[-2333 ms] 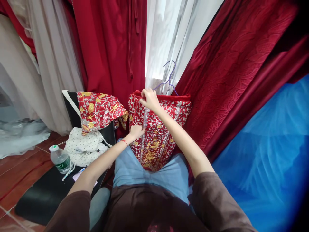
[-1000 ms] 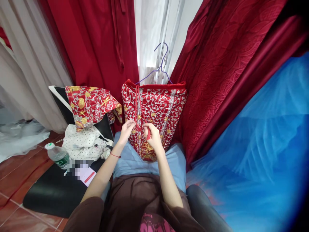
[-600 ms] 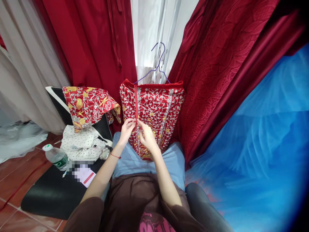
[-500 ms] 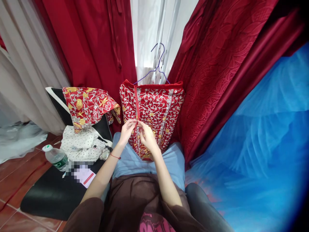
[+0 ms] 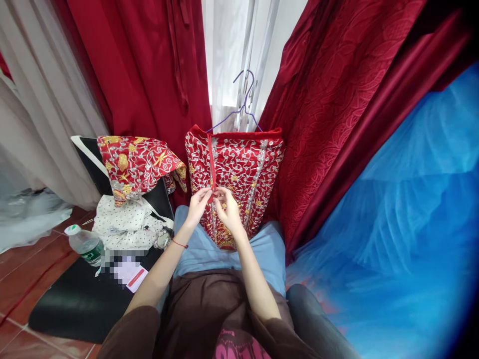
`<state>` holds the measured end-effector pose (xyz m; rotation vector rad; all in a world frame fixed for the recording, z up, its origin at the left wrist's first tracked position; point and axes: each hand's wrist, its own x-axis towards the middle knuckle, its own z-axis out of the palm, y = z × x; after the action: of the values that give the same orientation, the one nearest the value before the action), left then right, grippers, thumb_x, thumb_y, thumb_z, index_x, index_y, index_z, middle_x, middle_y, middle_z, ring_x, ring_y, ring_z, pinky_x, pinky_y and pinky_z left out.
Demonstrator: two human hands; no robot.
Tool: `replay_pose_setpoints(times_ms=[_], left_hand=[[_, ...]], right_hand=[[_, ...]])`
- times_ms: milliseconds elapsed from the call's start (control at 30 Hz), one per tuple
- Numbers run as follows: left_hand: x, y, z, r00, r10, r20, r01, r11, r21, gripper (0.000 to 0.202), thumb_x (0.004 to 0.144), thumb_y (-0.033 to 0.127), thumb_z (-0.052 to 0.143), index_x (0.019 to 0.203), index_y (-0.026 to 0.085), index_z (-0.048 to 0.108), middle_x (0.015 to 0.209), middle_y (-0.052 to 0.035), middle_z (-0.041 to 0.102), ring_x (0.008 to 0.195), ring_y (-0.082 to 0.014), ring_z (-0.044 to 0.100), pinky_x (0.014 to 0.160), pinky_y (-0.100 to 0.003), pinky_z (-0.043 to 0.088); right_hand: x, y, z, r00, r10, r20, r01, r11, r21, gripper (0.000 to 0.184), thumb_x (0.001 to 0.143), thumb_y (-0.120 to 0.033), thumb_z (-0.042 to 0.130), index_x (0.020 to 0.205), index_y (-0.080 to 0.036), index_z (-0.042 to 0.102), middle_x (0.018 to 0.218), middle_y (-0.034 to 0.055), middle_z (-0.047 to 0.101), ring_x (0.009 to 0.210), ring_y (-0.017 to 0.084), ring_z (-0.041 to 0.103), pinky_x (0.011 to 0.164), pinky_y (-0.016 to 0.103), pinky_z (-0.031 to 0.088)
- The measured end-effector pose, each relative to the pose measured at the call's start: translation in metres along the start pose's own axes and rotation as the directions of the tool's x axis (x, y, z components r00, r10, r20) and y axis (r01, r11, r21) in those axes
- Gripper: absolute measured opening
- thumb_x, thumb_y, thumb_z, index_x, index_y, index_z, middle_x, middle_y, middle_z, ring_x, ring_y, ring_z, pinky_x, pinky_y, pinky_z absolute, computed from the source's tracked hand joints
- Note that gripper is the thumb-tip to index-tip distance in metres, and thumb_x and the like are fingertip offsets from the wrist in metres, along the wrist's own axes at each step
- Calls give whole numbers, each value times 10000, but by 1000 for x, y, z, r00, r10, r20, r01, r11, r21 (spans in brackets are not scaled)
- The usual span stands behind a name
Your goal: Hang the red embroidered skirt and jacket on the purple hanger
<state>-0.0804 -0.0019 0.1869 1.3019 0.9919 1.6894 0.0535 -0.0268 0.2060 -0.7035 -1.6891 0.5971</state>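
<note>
A red skirt-like garment with silver and gold embroidery hangs from a purple wire hanger, its lower part between my knees. From its top edge a thin red ribbon runs down the front to my fingers. My left hand is closed, pinching the ribbon between thumb and fingertips. Right beside it, my right hand has curled fingers, its tips meeting the same ribbon near its lower end. The fingers partly cover the ribbon there.
On my left, a black chair holds an embroidered red cloth, a dotted white cloth, a water bottle and a pale card. Red drapes hang ahead; blue tulle spreads at right.
My two hands have shifted slightly at the ribbon, and the right-hand fingers have changed their bend a little. The garment and hanger stay almost where they were.
</note>
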Motion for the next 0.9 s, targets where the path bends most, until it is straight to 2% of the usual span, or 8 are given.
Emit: replay_pose_setpoints(times_ms=[133,233,433,500,567,667,767,900], left_hand=[[-4,1,5,999,17,30,-17,1000,6,353,785,447,736,991,161,741,1020,-98,771,978,-240,723,946,-383,549],[-7,4,8,997,44,63,-48,997,53,330,822,415,702,1020,157,759,1017,-99,772,964,-235,722,950,-384,544],[8,18,-5,973,229,-3,-215,918,333,193,824,351,713,910,191,779,964,-72,736,880,-189,684,857,-315,534],[17,22,-8,989,149,-13,-139,947,291,215,822,378,715,893,178,753,876,-62,732,769,-172,683,766,-297,544],[24,24,-7,998,-37,57,27,984,176,263,826,421,708,874,163,711,747,-46,718,641,-164,675,673,-292,550],[27,26,3,952,-262,155,258,965,47,290,860,451,667,863,161,678,671,-42,708,589,-176,679,642,-312,569],[25,27,12,948,-298,115,307,949,-70,245,883,394,645,839,156,682,778,-78,746,721,-191,718,746,-324,584],[31,32,17,978,-206,20,206,962,-177,218,848,364,686,880,149,698,872,-85,755,818,-177,720,818,-298,560]], right_hand=[[11,4,10,975,191,-117,-191,982,10,380,926,-403,561,1245,-197,542,923,40,653,751,153,626,673,279,517],[27,5,11,931,306,-201,-300,952,59,348,897,-485,578,1078,-192,634,698,-24,595,621,135,553,606,258,460],[48,6,0,938,321,-133,-302,942,146,320,843,-512,606,785,-198,636,691,-11,588,627,135,514,627,262,436],[49,6,-2,945,269,-188,-258,963,78,301,854,-487,598,755,-204,623,739,0,593,674,141,521,685,270,449],[50,6,-2,955,237,-179,-234,972,37,291,860,-471,597,737,-208,619,743,0,590,688,145,517,704,274,447],[49,5,0,966,239,-102,-235,971,47,281,852,-477,612,756,-214,634,683,-14,573,656,145,501,673,272,434],[47,4,1,966,244,-81,-241,969,49,287,844,-498,621,799,-215,631,667,-23,578,630,142,503,655,269,429],[44,4,2,965,251,-74,-249,968,35,315,850,-528,602,832,-214,613,655,-33,567,602,132,495,644,263,426]])
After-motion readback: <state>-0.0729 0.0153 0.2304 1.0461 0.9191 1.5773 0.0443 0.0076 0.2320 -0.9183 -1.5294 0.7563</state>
